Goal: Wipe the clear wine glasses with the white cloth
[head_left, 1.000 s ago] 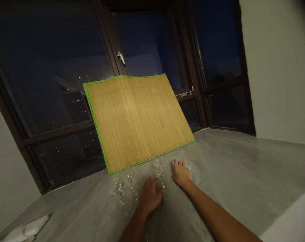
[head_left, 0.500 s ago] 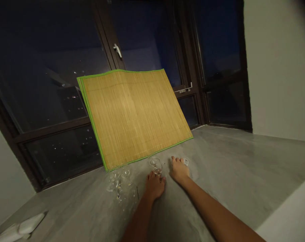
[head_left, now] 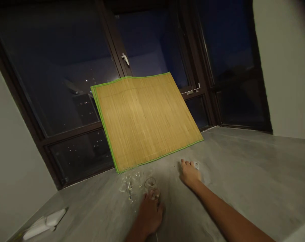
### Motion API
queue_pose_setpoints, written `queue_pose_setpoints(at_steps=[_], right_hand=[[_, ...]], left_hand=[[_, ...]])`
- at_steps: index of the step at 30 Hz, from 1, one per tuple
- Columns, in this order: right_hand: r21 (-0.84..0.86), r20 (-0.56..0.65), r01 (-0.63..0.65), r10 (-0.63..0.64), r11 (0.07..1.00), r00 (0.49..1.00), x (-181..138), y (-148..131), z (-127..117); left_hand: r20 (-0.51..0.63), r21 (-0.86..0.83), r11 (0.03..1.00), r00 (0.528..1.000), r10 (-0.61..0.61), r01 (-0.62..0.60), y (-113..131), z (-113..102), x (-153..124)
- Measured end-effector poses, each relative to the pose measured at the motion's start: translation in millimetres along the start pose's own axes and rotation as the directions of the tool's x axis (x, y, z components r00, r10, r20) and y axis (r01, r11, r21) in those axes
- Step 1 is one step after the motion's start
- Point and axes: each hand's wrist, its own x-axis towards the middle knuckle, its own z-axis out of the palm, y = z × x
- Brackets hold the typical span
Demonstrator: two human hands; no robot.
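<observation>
My left hand [head_left: 149, 215] is closed round the stem of a clear stemmed glass [head_left: 151, 186] and holds it upright just above the grey surface [head_left: 238, 168]. Two or three more clear glasses [head_left: 128, 181] stand to its left, near the foot of a bamboo mat [head_left: 144, 117] with a green border that leans against the dark window. My right hand [head_left: 189, 173] rests on the surface further right, fingers curled over a small white cup [head_left: 196, 165] whose handle shows past the fingertips.
Dark window frames [head_left: 112, 43] with a white handle [head_left: 125, 59] run behind the mat. White walls close in left and right. A white flat object [head_left: 45, 223] lies at the lower left on the surface.
My left hand has drawn the stemmed glass back toward me, away from the mat. The right hand has stayed put on the white cup. The view has shifted slightly.
</observation>
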Motion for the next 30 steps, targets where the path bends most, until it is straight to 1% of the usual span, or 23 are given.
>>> queue_pose_setpoints(at_steps=[5,8,10,12,14,17,19,21,26,30], right_hand=[[-0.01,-0.002,0.006,-0.006,1.0,1.0,-1,1,-1],[-0.015,0.002,0.007,-0.007,1.0,1.0,-1,3,-2],[0.006,-0.008,0.029,-0.028,1.0,1.0,0,2,-4],[0.07,-0.036,0.082,-0.08,0.994,0.996,0,-1,-6],[0.17,-0.052,0.15,-0.143,0.974,0.988,-2,-6,-7],[0.31,-0.028,0.235,-0.238,0.921,0.971,-5,-13,-7],[0.337,-0.009,0.267,-0.281,0.903,0.96,-6,-14,-6],[0.314,0.004,0.267,-0.282,0.911,0.959,-7,-14,-5],[0.204,0.006,0.224,-0.23,0.953,0.973,-5,-10,-3],[0.133,0.008,0.18,-0.183,0.975,0.983,-4,-9,-4]], left_hand=[[-0.016,-0.011,0.999,0.999,-0.05,0.05,-24,-7,-13],[-0.008,-0.033,0.995,0.995,-0.099,0.099,-31,-8,-16],[-0.004,-0.045,0.993,0.994,-0.105,0.105,-34,-9,-17],[0.0,-0.059,0.992,0.994,-0.113,0.113,-38,-10,-18],[0.0,-0.081,0.988,0.992,-0.128,0.128,-43,-12,-19],[-0.015,-0.113,0.986,0.992,-0.125,0.123,-52,-13,-21],[-0.021,-0.117,0.987,0.993,-0.118,0.115,-57,-13,-21],[-0.022,-0.108,0.987,0.992,-0.124,0.121,-60,-13,-21],[-0.051,-0.102,0.991,0.994,-0.098,0.092,-61,-13,-20],[-0.062,-0.125,0.987,0.992,-0.112,0.104,-64,-13,-18]])
